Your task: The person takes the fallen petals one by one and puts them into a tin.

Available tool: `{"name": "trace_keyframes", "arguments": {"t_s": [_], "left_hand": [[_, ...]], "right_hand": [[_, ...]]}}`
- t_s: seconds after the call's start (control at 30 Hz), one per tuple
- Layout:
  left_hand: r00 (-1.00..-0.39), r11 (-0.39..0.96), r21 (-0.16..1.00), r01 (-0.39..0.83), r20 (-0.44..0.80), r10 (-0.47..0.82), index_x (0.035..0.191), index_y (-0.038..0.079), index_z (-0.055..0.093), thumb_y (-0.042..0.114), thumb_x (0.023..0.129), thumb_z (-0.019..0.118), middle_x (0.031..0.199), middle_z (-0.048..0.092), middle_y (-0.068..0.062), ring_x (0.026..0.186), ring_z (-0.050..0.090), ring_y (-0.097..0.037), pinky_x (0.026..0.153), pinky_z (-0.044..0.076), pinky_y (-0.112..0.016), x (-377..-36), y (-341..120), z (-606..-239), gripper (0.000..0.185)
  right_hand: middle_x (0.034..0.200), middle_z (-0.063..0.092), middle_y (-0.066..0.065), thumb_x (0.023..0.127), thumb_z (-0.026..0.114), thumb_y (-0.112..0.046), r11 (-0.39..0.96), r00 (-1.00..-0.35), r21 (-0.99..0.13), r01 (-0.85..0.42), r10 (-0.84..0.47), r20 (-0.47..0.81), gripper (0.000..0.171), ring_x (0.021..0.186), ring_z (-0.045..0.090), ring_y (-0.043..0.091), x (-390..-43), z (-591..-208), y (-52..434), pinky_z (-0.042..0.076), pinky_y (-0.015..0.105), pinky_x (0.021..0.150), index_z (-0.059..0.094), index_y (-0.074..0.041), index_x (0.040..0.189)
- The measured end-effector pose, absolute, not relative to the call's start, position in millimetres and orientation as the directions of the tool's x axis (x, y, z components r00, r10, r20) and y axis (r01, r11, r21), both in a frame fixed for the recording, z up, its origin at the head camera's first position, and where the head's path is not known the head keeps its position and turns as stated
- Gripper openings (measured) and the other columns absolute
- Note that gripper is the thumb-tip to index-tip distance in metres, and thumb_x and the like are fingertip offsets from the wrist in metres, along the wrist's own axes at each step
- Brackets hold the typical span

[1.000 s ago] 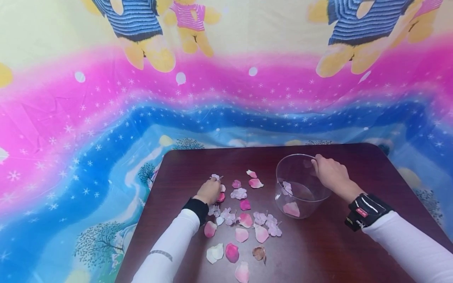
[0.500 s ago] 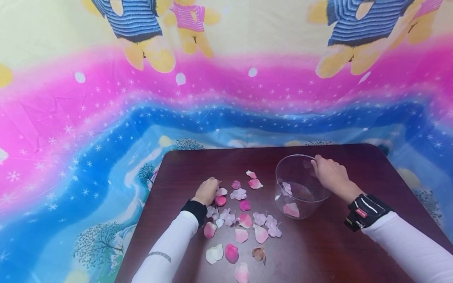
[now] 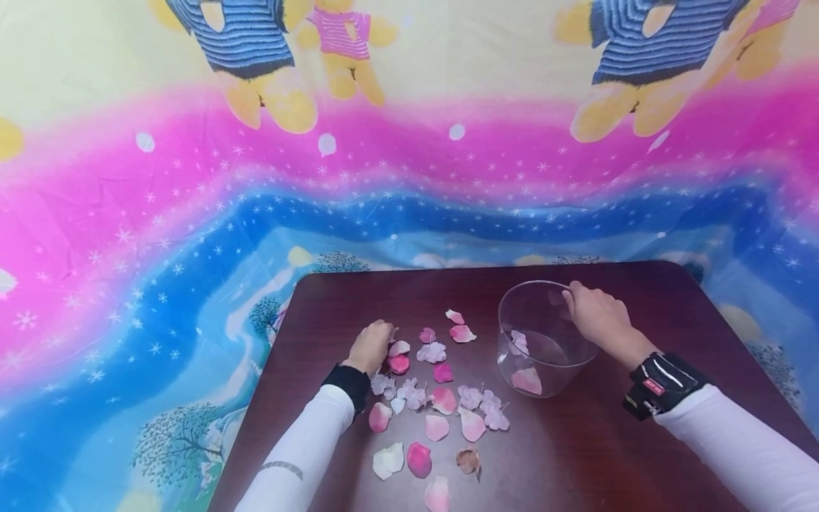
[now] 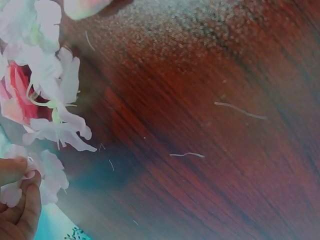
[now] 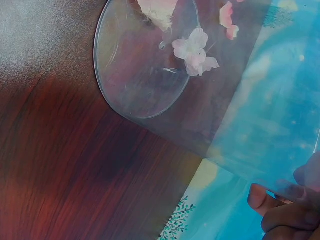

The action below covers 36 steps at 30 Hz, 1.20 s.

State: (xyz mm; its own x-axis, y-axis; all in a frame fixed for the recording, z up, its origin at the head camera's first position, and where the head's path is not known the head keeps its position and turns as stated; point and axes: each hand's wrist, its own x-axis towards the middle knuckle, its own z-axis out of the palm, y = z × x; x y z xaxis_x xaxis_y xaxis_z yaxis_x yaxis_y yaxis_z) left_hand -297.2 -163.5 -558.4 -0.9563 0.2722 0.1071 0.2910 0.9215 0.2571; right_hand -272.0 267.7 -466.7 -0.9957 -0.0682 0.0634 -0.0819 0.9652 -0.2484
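My left hand [image 3: 371, 347] is at the left of the scattered petals. In the left wrist view its thumb and fingers pinch a pale pink artificial flower [image 4: 52, 175], which the hand mostly hides in the head view. Close beside that hand lie a pale petal [image 3: 399, 348] and a deep pink petal [image 3: 399, 365]. On the right, my right hand [image 3: 600, 316] grips the rim of a clear round container [image 3: 572, 366] standing on the table. Inside the container are a pale pink flower [image 5: 192, 50] and a pink petal [image 3: 527, 380].
More pale flowers [image 3: 431, 351] and petals [image 3: 437, 427] are spread over the middle of the dark wooden table [image 3: 576, 462], with a brown curled petal [image 3: 468, 459] near the front. A patterned cloth [image 3: 448, 178] hangs behind the table.
My left hand has drawn slightly left, uncovering the petals beside it; the flower at its fingertips is now mostly hidden in the head view. The right hand and container stay put.
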Motion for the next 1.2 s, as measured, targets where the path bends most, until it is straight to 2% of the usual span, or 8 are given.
{"name": "trace_keyframes", "arguments": {"t_s": [0.2,0.43,0.6,0.83,1.03,1.2], "left_hand": [[-0.947,0.909,0.274,0.314,0.153,0.281,0.098,0.004,0.075,0.004,0.096,0.065,0.086,0.068,-0.007,0.087,0.073,-0.024,0.079,0.061,-0.036,-295.5,-162.8,-552.7,0.01],[-0.944,0.887,0.324,0.329,0.142,0.298,0.106,0.002,0.073,0.0,0.095,0.065,0.095,0.069,-0.008,0.094,0.072,-0.024,0.085,0.061,-0.035,-290.3,-150.4,-534.5,0.013],[-0.918,0.863,0.317,0.393,0.195,0.346,0.102,0.004,0.072,0.002,0.096,0.065,0.096,0.069,-0.007,0.093,0.072,-0.022,0.082,0.06,-0.032,-286.7,-138.8,-524.3,0.009],[-0.884,0.807,0.365,0.464,0.248,0.396,0.101,0.007,0.07,0.001,0.097,0.063,0.097,0.068,-0.006,0.089,0.07,-0.018,0.079,0.059,-0.029,-278.6,-123.6,-504.8,0.01],[-0.838,0.783,0.316,0.535,0.314,0.446,0.098,0.007,0.071,0.0,0.095,0.064,0.096,0.07,-0.006,0.092,0.071,-0.02,0.083,0.059,-0.032,-272.6,-112.0,-492.7,0.01],[-0.817,0.746,0.342,0.571,0.326,0.476,0.099,0.006,0.071,0.001,0.097,0.064,0.097,0.071,-0.006,0.094,0.071,-0.019,0.085,0.059,-0.031,-264.6,-103.9,-484.1,0.009]], "right_hand": [[0.069,0.059,0.013,0.108,0.04,-0.027,0.965,-0.995,-0.249,-0.083,-0.068,0.067,0.029,0.068,0.063,0.036,-272.8,-468.3,268.3,0.045,0.046,0.052,0.051,-0.003,0.096],[0.071,0.06,0.014,0.108,0.04,-0.027,0.965,-0.996,-0.247,-0.083,-0.071,0.06,0.029,0.068,0.063,0.037,-272.1,-467.8,269.1,0.044,0.046,0.051,0.051,-0.002,0.097],[0.071,0.061,0.015,0.108,0.04,-0.027,0.964,-0.995,-0.25,-0.085,-0.07,0.066,0.03,0.07,0.064,0.04,-272.0,-468.0,269.0,0.045,0.048,0.051,0.051,-0.002,0.095],[0.072,0.062,0.016,0.108,0.04,-0.027,0.964,-0.995,-0.252,-0.089,-0.073,0.074,0.03,0.072,0.064,0.042,-272.8,-468.9,267.9,0.046,0.051,0.052,0.051,-0.002,0.096],[0.069,0.059,0.013,0.108,0.04,-0.026,0.963,-0.994,-0.253,-0.091,-0.075,0.073,0.03,0.067,0.063,0.038,-272.2,-469.1,268.4,0.044,0.047,0.051,0.051,-0.002,0.094],[0.069,0.058,0.012,0.108,0.04,-0.027,0.962,-0.994,-0.255,-0.093,-0.077,0.071,0.03,0.066,0.062,0.035,-272.0,-468.5,268.1,0.044,0.046,0.051,0.051,-0.003,0.095]]}}
